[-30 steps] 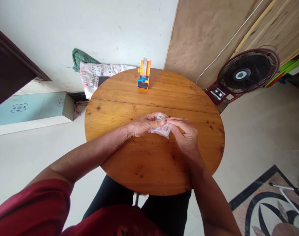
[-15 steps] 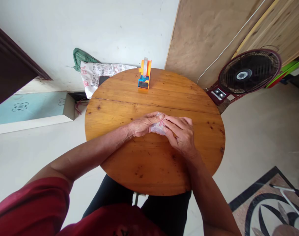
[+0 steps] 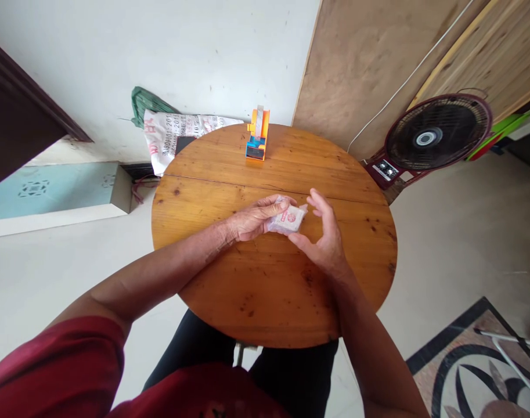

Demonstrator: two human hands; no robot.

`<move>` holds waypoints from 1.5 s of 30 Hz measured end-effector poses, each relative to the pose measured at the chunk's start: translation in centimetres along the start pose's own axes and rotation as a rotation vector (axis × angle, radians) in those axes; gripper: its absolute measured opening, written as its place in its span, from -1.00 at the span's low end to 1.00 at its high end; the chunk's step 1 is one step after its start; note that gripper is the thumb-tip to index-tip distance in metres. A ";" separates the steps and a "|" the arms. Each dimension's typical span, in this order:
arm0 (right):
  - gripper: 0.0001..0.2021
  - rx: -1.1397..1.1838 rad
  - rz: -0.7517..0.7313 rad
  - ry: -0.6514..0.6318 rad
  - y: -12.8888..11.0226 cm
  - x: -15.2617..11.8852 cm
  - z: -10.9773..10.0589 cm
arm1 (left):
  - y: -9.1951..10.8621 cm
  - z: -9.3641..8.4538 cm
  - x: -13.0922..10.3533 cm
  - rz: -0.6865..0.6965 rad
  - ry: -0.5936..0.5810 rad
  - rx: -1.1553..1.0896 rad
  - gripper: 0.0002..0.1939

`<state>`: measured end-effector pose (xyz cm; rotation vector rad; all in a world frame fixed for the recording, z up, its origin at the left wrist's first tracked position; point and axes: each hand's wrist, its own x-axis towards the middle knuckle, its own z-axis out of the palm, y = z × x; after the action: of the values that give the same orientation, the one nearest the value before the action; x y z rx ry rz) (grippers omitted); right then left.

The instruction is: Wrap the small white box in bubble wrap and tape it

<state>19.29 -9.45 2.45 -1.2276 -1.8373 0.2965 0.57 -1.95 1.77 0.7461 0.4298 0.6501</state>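
A small, flat, whitish packet [image 3: 289, 219] in clear plastic wrap, with red print on its face, is held above the middle of the round wooden table [image 3: 247, 267]. My left hand [image 3: 261, 216] grips its left side, thumb on top and fingers beneath. Just right of the packet is my right hand [image 3: 323, 235], its fingers spread and curved, thumb close to the packet's lower right corner. Whether that thumb touches the wrap I cannot tell. What lies inside the wrap is not clear.
An orange and blue tape dispenser [image 3: 258, 136] stands at the table's far edge, near the wall. Beyond the right edge is a dark red fan [image 3: 430, 136]. Printed white sacks [image 3: 160, 136] lie behind the table at left, beside a pale blue box [image 3: 60, 188].
My right hand has let go of the packet and opened, drawing slightly right, so more of the red-printed face shows. My left hand keeps its hold in nearly the same place.
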 end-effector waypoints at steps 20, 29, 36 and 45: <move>-0.36 -0.236 -0.099 0.080 0.9 -0.1 1.5 | -0.4 -0.3 0.4 0.058 0.041 0.155 -0.51; -0.37 -0.194 0.082 -0.070 2.0 -0.3 1.7 | -0.3 -1.6 0.9 0.182 0.191 0.312 -0.50; -0.33 -0.175 0.136 -0.128 1.5 0.0 1.4 | -0.1 -1.8 0.9 0.226 0.234 0.391 -0.63; -0.49 -0.183 0.001 -0.035 1.0 0.1 0.9 | -0.3 -1.6 0.5 0.244 0.208 0.471 -0.54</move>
<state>19.19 -8.62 1.41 -1.3549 -1.9275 0.1535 0.14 -1.01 0.45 1.1959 0.7027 0.8731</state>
